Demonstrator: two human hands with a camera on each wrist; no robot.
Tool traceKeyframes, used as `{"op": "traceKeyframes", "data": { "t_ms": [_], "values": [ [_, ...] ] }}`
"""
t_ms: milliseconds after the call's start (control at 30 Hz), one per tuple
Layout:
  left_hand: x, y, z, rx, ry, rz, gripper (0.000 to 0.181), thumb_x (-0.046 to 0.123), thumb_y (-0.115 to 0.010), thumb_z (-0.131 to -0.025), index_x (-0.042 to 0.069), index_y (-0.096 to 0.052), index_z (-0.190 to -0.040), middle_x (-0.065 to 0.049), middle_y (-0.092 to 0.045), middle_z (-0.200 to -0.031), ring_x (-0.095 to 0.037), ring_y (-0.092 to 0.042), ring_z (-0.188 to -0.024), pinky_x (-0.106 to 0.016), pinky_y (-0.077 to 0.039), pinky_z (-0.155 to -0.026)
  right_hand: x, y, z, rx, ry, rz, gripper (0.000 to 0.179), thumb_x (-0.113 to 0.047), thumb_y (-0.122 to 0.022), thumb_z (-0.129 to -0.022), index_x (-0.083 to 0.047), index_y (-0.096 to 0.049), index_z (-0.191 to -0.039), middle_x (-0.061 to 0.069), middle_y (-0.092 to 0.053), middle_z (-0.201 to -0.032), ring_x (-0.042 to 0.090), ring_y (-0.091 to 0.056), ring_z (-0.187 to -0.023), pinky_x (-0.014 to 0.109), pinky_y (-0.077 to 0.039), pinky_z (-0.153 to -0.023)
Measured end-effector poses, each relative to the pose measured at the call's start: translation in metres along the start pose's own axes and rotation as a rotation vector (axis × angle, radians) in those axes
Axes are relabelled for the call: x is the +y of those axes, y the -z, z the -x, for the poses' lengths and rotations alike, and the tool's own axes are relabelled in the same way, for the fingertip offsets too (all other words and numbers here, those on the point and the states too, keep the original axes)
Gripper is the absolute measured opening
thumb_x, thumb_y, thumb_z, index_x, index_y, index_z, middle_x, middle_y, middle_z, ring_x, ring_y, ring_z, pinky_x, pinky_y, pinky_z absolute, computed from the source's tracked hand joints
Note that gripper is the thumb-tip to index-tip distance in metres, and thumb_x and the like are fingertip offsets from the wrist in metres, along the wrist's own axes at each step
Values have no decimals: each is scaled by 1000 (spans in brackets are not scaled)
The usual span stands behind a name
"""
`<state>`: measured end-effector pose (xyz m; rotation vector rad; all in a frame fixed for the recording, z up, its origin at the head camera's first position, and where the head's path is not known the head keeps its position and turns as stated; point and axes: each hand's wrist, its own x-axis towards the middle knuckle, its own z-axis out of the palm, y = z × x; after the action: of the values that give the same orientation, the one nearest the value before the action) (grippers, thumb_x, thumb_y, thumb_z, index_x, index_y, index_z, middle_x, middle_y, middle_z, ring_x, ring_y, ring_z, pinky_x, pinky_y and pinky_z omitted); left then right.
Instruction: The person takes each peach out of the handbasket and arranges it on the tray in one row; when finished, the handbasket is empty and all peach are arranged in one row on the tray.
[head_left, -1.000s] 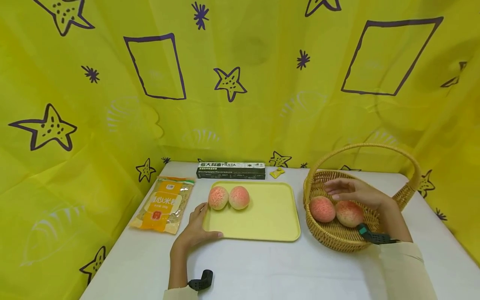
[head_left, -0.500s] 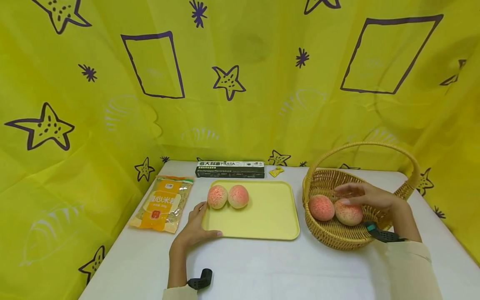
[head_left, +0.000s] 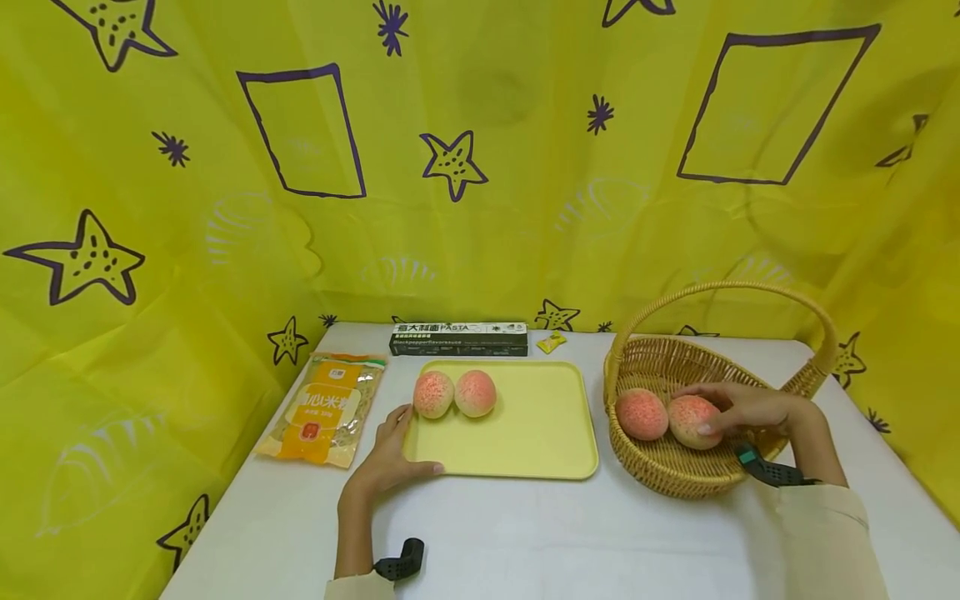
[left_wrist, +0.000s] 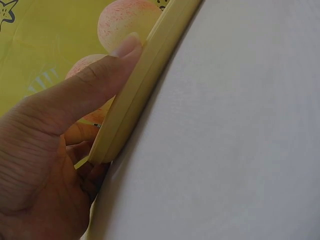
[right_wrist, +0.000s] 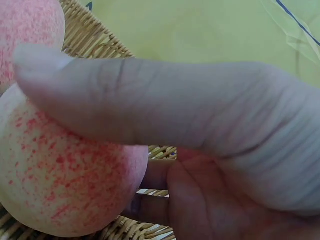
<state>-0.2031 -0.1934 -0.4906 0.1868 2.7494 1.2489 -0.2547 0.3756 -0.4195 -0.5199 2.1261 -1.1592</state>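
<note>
While the left hand (head_left: 388, 460) grips the yellow tray (head_left: 525, 442) by its corner, the right hand (head_left: 750, 407) holds the right-hand peach (head_left: 688, 420) inside the basket (head_left: 667, 477) — I'd keep that hold gentle, evenly spread around the fruit.

Hidden and cut off around the tray (head_left: 532, 433)
Right of the tray, the right hand (head_left: 746, 406) covers one side of the gripped peach (head_left: 688, 417); the neighbouring peach (right_wrist: 30, 22) runs off the right wrist view's corner. At its left end, the tray hides fingertips of the left hand (head_left: 390, 458) from the left wrist view. Behind the tray, print on the yellow packet (head_left: 551, 342) is illegibly small.
</note>
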Motion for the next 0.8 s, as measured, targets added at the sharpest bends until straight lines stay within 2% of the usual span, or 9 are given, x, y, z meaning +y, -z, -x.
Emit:
{"op": "traceKeyframes", "data": {
  "t_ms": [100,233,433,600,800],
  "values": [
    [1,0,0,-4,1,5,118,46,-88,-64,10,-23,-156,-13,-18,-161,-37,-16,-147,-62,-20,-116,-3,0,0,12,-8,67,68,-17,-64,-90,5,-33,-146,14,-53,-127,6,-57,-104,27,-50,-84],
    [2,1,1,-6,8,4,118,46,-87,-64,10,-23,-156,-13,-18,-161,-37,-15,-147,-62,-20,-116,-3,0,-1,19,20,99,67,-16,-65,-88,8,-37,-143,15,-56,-124,2,-56,-102,24,-50,-83],
    [3,2,1,-4,13,-11,117,46,-87,-65,9,-23,-156,-13,-18,-161,-37,-16,-147,-62,-22,-115,1,1,-5,20,63,65,64,-12,-63,-87,17,-38,-139,9,-62,-113,5,-61,-96,25,-53,-79],
    [2,1,1,3,4,-9,117,46,-87,-64,8,-24,-155,-15,-20,-160,-38,-18,-146,-63,-23,-114,-1,-2,-4,71,56,66,68,-13,-63,-88,22,-34,-137,10,-62,-113,5,-61,-92,26,-54,-77],
    [1,0,1,-2,9,-14,117,47,-87,-64,9,-24,-156,-14,-19,-161,-37,-18,-146,-62,-23,-115,-3,-2,-2,156,13,18,67,-15,-64,-88,16,-35,-140,18,-58,-120,10,-61,-97,31,-55,-78]
  ]
}}
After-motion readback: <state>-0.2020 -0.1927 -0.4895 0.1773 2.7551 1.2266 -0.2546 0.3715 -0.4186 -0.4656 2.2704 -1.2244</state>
